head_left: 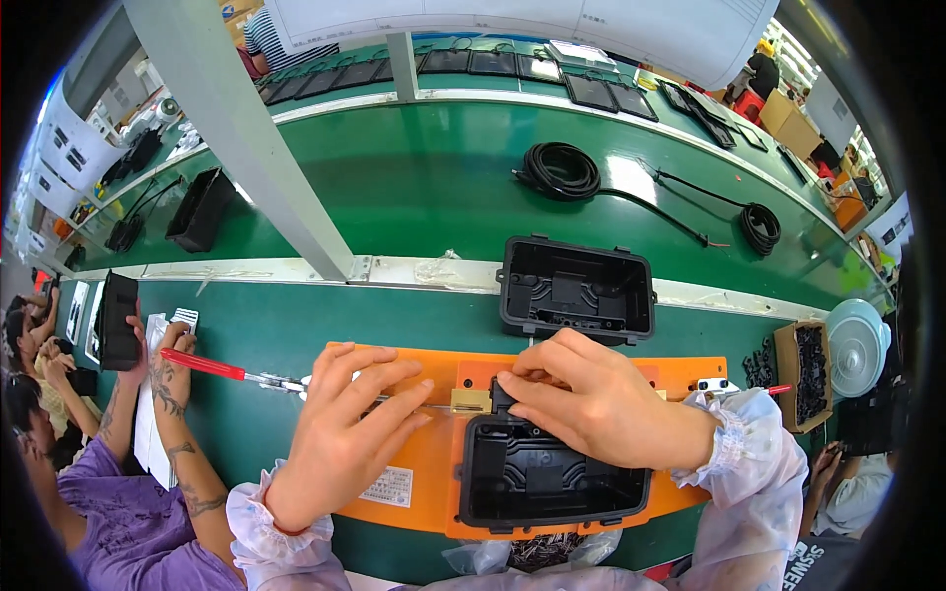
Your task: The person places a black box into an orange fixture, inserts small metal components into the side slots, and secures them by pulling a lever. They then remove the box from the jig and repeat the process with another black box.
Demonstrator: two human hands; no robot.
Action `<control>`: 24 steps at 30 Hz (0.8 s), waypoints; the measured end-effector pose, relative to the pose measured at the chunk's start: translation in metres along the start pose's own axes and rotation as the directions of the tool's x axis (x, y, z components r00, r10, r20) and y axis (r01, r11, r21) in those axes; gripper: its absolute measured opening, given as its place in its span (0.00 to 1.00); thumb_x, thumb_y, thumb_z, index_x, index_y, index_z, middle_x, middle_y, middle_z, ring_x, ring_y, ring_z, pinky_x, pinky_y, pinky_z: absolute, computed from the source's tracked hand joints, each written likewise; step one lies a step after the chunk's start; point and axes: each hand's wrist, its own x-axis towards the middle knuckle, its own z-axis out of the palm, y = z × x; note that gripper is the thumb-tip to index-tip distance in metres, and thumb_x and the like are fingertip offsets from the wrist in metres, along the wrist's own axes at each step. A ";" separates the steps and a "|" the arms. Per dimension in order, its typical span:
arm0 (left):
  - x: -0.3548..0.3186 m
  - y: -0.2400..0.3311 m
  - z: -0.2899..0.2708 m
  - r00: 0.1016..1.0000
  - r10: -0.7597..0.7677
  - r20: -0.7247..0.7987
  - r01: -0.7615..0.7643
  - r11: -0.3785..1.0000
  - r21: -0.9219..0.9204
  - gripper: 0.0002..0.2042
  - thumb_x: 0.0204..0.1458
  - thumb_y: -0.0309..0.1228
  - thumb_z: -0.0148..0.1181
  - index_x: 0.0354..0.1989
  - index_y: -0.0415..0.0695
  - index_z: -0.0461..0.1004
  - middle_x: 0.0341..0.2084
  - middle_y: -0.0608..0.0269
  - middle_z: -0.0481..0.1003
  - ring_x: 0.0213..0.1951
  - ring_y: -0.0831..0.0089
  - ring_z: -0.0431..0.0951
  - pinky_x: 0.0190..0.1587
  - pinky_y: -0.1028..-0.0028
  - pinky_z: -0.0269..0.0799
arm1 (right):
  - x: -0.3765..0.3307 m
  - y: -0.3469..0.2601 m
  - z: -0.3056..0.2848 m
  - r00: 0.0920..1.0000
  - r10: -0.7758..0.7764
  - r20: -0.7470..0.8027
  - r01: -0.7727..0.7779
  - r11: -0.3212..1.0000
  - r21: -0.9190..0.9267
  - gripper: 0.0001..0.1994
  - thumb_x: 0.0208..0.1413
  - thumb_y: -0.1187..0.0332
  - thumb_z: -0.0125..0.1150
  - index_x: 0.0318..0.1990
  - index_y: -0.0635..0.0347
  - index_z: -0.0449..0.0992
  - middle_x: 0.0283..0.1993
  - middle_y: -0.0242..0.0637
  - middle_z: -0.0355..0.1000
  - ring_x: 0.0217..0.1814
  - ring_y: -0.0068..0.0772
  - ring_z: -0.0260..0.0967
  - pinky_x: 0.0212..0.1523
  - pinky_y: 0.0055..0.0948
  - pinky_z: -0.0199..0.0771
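An open black plastic box sits in the orange fixture board in front of me. At its upper left corner, my right hand pinches a small black plastic part between thumb and fingers. Just left of that part is a brass-coloured block, with a thin metal rod running from it toward my left hand. The fingers of my left hand are stretched apart above the board's left side. Behind my right hand stands a second open black box.
Red-handled pliers lie left of the board. At right are a carton of small black parts and a pale blue lid. Black cable coils lie on the far green surface. A co-worker in purple handles another black box.
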 end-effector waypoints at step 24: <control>0.029 0.030 0.022 0.997 -0.052 0.059 0.064 0.971 -0.230 0.24 0.41 0.26 0.72 0.50 0.37 0.77 0.45 0.58 0.74 0.44 0.57 0.72 0.48 0.62 0.70 | -0.004 -0.013 -0.011 0.991 0.100 0.086 -0.096 0.994 -0.059 0.22 0.48 0.67 0.73 0.50 0.70 0.79 0.50 0.42 0.72 0.47 0.42 0.69 0.47 0.37 0.75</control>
